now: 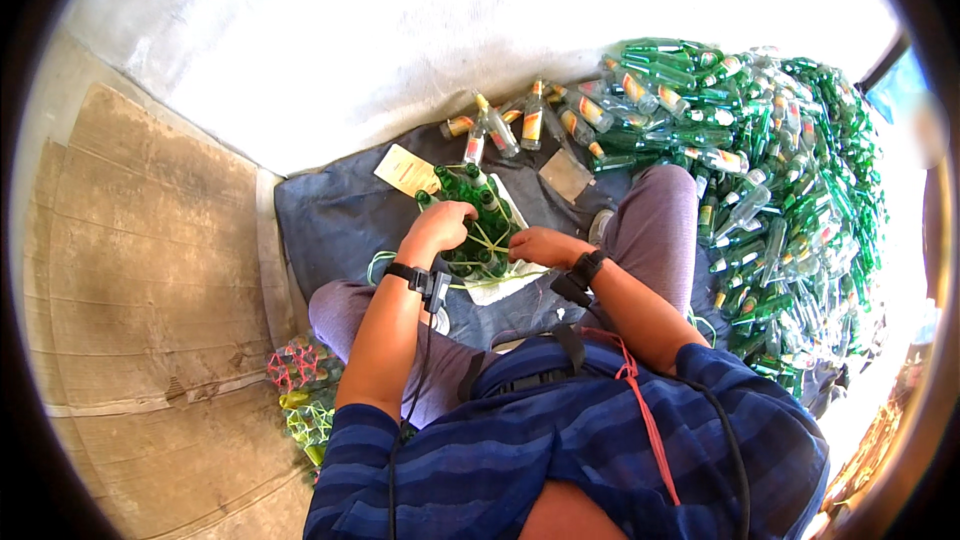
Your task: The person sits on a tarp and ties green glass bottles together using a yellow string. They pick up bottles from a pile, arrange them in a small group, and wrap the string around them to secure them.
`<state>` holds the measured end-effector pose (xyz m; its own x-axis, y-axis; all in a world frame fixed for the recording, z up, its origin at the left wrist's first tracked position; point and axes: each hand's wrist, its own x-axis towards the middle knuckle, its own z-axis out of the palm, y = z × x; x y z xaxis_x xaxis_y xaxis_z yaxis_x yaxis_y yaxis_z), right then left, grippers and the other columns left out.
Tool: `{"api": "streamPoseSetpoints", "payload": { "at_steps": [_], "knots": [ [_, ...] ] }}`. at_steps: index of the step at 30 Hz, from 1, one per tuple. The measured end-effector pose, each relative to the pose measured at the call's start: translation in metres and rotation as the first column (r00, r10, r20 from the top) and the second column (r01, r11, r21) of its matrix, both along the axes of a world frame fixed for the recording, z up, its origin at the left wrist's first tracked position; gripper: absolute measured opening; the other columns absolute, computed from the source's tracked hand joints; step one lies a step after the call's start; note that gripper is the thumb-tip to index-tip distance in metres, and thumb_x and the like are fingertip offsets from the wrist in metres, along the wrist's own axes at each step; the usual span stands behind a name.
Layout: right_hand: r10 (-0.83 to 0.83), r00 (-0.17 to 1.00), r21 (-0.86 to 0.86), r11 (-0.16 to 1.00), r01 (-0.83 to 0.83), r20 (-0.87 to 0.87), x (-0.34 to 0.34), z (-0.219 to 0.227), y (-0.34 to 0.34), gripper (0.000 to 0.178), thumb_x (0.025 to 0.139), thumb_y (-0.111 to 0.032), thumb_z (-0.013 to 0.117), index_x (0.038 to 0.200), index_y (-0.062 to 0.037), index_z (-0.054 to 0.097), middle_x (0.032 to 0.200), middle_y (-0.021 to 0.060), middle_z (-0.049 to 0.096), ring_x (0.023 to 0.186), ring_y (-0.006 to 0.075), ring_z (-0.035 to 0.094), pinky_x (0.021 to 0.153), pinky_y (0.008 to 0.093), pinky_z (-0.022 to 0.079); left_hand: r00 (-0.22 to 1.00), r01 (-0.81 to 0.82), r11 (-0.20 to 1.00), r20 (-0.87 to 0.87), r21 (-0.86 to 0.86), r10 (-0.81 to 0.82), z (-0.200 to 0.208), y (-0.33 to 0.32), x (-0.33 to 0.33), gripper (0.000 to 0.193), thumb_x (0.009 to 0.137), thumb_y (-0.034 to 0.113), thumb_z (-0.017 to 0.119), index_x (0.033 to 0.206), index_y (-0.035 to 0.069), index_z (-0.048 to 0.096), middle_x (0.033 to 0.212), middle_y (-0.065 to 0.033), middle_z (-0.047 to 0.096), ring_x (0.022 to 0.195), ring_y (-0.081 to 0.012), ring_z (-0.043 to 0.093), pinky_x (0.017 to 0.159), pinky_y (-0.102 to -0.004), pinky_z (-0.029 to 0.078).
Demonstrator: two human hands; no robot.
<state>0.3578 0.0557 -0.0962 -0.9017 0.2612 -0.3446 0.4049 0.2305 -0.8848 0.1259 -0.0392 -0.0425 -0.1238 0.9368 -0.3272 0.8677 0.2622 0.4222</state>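
Note:
Between my knees stands a bundle of green glass bottles [464, 192], packed upright with their necks toward me. Pale yellow-green cord [487, 240] crosses over the bundle in a web of strands. My left hand [444, 226] reaches over its left side, fingers curled together among the necks; what they pinch is hidden. At the right side, my right hand [545, 246] is closed, its fingertips pinching the cord. Under the bundle lies a white sheet [508, 285]. Dark bands with small devices are strapped round both my wrists.
A large heap of green and clear bottles [740, 140] fills the right side. Several labelled clear bottles [533, 116] lie or stand by the white wall. A yellowish card [407, 172] rests on the dark cloth [320, 220]. Tied bundles [308, 418] sit at left beside brown cardboard [160, 270].

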Motion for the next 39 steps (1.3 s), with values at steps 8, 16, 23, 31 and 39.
{"api": "streamPoseSetpoints", "payload": {
  "at_steps": [8, 16, 23, 31, 39],
  "knots": [
    [-0.231, 0.971, -0.386, 0.903, 0.191, -0.060, -0.001, 0.028, 0.001, 0.029, 0.098, -0.030, 0.062, 0.102, -0.0032, 0.071, 0.076, -0.0009, 0.059, 0.064, 0.0094, 0.051, 0.057, 0.0260, 0.040, 0.983, 0.164, 0.985, 0.098, -0.056, -0.158, -0.016, 0.001, 0.010, 0.052, 0.072, 0.012, 0.067, 0.125, 0.008, 0.068, 0.128, -0.0197, 0.063, 0.120, -0.0355, 0.060, 0.101, -0.0409, 0.049],
    [-0.257, 0.951, -0.588, 0.802, 0.109, -0.174, -0.010, 0.032, -0.020, 0.029, 0.103, -0.030, 0.056, 0.100, -0.0041, 0.067, 0.070, 0.0002, 0.052, 0.057, 0.0116, 0.051, 0.056, 0.0281, 0.045, 0.989, 0.138, 0.990, 0.056, -0.028, -0.136, -0.019, -0.009, 0.023, 0.076, 0.063, 0.040, 0.087, 0.129, 0.010, 0.065, 0.147, -0.0155, 0.049, 0.127, -0.0340, 0.056, 0.104, -0.0417, 0.048],
    [-0.438, 0.897, -0.679, 0.676, 0.287, -0.057, -0.007, 0.021, -0.020, 0.031, 0.104, -0.030, 0.052, 0.079, -0.0109, 0.050, 0.071, -0.0010, 0.047, 0.051, 0.0102, 0.040, 0.046, 0.0278, 0.038, 0.995, -0.085, 0.996, -0.049, -0.011, 0.085, -0.005, -0.021, 0.040, 0.076, 0.063, 0.045, 0.088, 0.130, 0.018, 0.064, 0.136, -0.0159, 0.056, 0.119, -0.0352, 0.061, 0.098, -0.0438, 0.052],
    [-0.355, 0.934, -0.644, 0.706, 0.295, 0.040, -0.008, 0.019, -0.015, 0.031, 0.102, -0.028, 0.054, 0.075, -0.0127, 0.047, 0.065, -0.0026, 0.041, 0.048, 0.0081, 0.032, 0.042, 0.0272, 0.025, 0.991, -0.095, 0.995, -0.102, -0.031, 0.092, -0.007, -0.022, 0.041, 0.063, 0.064, 0.047, 0.085, 0.118, 0.019, 0.068, 0.120, -0.0117, 0.064, 0.108, -0.0321, 0.066, 0.090, -0.0420, 0.054],
    [-0.294, 0.956, -0.570, 0.781, 0.256, 0.026, -0.006, 0.027, -0.015, 0.032, 0.102, -0.029, 0.055, 0.075, -0.0130, 0.047, 0.065, -0.0033, 0.040, 0.048, 0.0076, 0.030, 0.043, 0.0266, 0.024, 0.993, -0.093, 0.996, -0.077, -0.016, 0.092, -0.010, -0.024, 0.040, 0.059, 0.066, 0.047, 0.084, 0.115, 0.018, 0.069, 0.120, -0.0094, 0.064, 0.107, -0.0312, 0.066, 0.090, -0.0418, 0.054]
  ]
}}
